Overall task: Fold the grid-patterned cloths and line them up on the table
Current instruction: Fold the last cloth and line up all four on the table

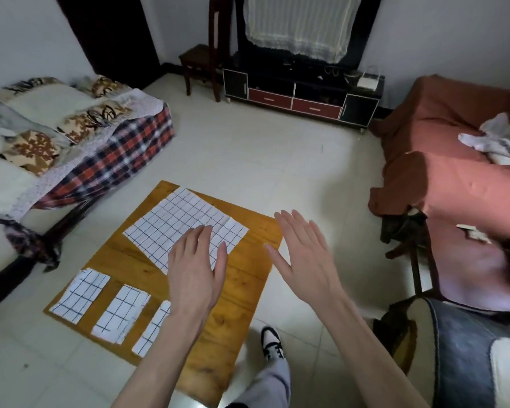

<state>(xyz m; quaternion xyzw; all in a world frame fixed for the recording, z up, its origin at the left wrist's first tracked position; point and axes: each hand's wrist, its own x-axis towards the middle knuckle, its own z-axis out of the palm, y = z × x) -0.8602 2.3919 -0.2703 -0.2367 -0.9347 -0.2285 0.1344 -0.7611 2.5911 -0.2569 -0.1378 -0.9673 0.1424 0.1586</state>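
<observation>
1. Left hand lay palm-down with fingers straight and close together, holding nothing. Its fingertips rested over the near right part of the unfolded grid-patterned cloth; whether they pressed on it or hovered just above could not be told.
2. Right hand was spread flat, fingers straight and slightly apart, holding nothing. It was over the right edge of the wooden table, beside the cloth and not touching it.
3. The unfolded cloth lay flat on the table's far half, turned at an angle to the table edges, stretching left and away from the left fingertips. A crease or small overlap showed just beyond the left fingertips.
4. Three folded grid-patterned cloths sat in a row along the table's near left side, on the wrist side of the left hand: first folded cloth farthest left, second folded cloth beside it, third folded cloth partly hidden under the left forearm. Narrow gaps of bare wood separated them.
5. Below the right forearm, a black-and-white shoe stood on the tiled floor.
6. Far beyond both sets of fingertips: a low TV cabinet with red drawers. A plaid-covered bed was to the left, and a rust-covered sofa to the right.
</observation>
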